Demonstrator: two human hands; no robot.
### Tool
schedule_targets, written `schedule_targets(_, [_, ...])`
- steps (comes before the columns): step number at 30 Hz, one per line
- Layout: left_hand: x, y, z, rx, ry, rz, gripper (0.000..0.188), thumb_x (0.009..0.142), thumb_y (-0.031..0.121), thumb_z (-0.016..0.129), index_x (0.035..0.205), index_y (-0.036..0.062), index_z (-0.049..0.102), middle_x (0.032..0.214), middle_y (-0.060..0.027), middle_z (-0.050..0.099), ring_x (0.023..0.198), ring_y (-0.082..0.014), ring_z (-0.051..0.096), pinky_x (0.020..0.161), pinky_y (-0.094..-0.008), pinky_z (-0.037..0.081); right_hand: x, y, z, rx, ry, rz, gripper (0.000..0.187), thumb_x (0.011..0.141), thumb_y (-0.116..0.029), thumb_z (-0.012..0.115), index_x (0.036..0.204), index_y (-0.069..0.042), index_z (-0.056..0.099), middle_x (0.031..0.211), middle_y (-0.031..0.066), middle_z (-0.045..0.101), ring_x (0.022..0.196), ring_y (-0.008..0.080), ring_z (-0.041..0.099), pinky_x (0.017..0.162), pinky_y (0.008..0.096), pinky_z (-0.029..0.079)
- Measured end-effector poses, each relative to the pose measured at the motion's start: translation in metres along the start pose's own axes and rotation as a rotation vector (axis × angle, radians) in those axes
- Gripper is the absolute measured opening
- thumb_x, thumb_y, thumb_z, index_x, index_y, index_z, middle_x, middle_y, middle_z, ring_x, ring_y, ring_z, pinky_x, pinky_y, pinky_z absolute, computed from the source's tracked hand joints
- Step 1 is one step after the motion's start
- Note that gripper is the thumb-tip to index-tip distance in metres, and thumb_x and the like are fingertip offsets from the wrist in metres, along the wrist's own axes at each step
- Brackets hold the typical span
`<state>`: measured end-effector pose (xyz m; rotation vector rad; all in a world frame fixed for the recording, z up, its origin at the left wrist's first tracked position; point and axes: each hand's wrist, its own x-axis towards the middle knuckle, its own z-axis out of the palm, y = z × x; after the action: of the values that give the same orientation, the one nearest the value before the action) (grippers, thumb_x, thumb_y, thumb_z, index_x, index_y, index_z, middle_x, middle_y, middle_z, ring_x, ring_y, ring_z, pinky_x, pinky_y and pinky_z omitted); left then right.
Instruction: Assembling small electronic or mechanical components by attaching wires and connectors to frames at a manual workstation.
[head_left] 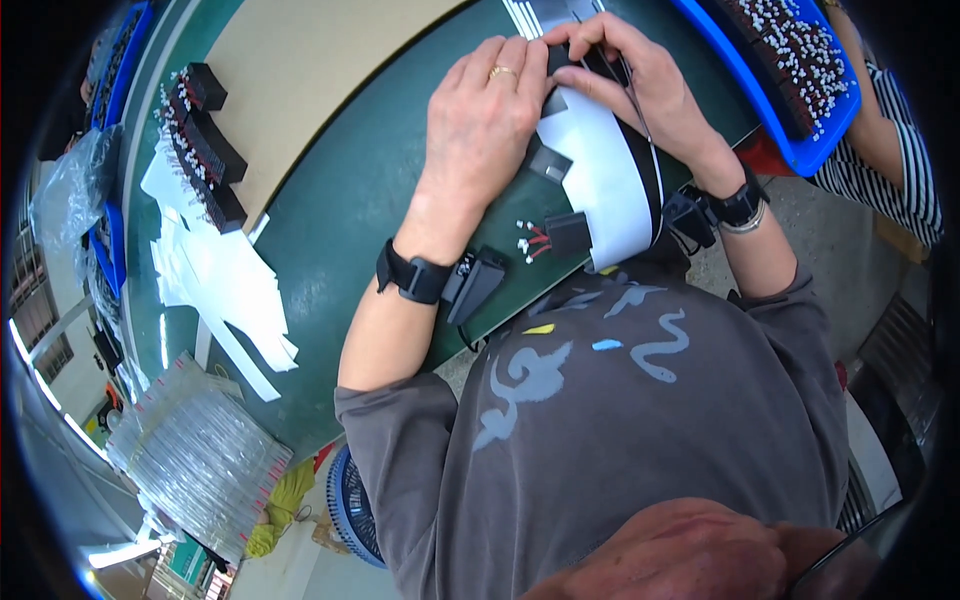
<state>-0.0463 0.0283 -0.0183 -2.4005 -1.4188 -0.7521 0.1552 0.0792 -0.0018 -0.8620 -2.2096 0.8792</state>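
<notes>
At the far edge of the green table, my left hand has its fingers together and bent over a small black block. My right hand pinches the same block between thumb and forefinger, its other fingers curled. Along the right palm runs a thin dark, shiny-edged length; its kind is unclear. Below my hands a wide white strip curves toward my body. Beside it lie a black block with red wires and white connectors and another dark block.
Several wired black blocks stand in a row at left, near loose white strips. A blue bin of wired parts is at upper right, beside another person's striped sleeve. A plastic-wrapped stack sits at lower left, near a blue fan.
</notes>
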Motion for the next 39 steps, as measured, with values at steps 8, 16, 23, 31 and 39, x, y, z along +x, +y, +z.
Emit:
schedule_targets(8, [-0.012, -0.012, -0.028, -0.253, 0.038, 0.019, 0.029, 0.079, 0.014, 0.07, 0.108, 0.0143, 0.071, 0.11, -0.0018, 0.071, 0.102, -0.021, 0.069, 0.079, -0.0355, 0.058, 0.001, -0.013, -0.001, -0.001, 0.123, -0.138, 0.026, 0.081, 0.001, 0.075, 0.098, -0.002, 0.056, 0.097, 0.0134, 0.063, 0.089, 0.0322, 0.063, 0.079, 0.0366, 0.05])
schedule_targets(16, [-0.041, -0.005, -0.057, -0.22, -0.181, 0.214, 0.033, 0.081, 0.008, 0.067, 0.113, 0.013, 0.071, 0.111, -0.0029, 0.071, 0.106, -0.0224, 0.068, 0.086, -0.034, 0.058, 0.0, -0.018, -0.003, 0.043, 0.162, -0.121, 0.026, 0.082, 0.0, 0.077, 0.098, -0.002, 0.056, 0.095, 0.0127, 0.063, 0.085, 0.0275, 0.062, 0.077, 0.0347, 0.05])
schedule_targets(23, [-0.049, -0.011, -0.076, -0.039, -0.24, 0.091, 0.034, 0.081, 0.006, 0.064, 0.115, 0.0087, 0.069, 0.118, -0.007, 0.069, 0.118, -0.0257, 0.062, 0.097, -0.0384, 0.054, 0.0, -0.015, -0.001, 0.086, 0.185, -0.052, 0.026, 0.082, -0.001, 0.078, 0.097, -0.002, 0.056, 0.094, 0.0097, 0.063, 0.078, 0.0201, 0.058, 0.071, 0.0304, 0.048])
schedule_targets(31, [-0.022, 0.016, -0.08, -0.225, -0.311, 0.158, 0.039, 0.08, 0.001, 0.072, 0.118, 0.0111, 0.069, 0.12, -0.0056, 0.068, 0.12, -0.0266, 0.062, 0.097, -0.0398, 0.054, -0.01, 0.025, 0.011, 0.002, 0.177, -0.09, 0.021, 0.087, -0.005, 0.076, 0.1, -0.003, 0.059, 0.098, 0.0105, 0.067, 0.082, 0.0225, 0.063, 0.073, 0.0304, 0.051])
schedule_targets(39, [-0.041, 0.009, -0.077, -0.474, -0.211, -0.049, 0.03, 0.078, 0.0, 0.073, 0.107, 0.01, 0.072, 0.11, -0.0044, 0.069, 0.112, -0.0282, 0.064, 0.094, -0.0394, 0.054, 0.0, -0.016, 0.0, 0.135, 0.163, 0.053, 0.024, 0.084, -0.001, 0.077, 0.096, -0.003, 0.056, 0.097, 0.0067, 0.066, 0.071, 0.0115, 0.05, 0.065, 0.0256, 0.043])
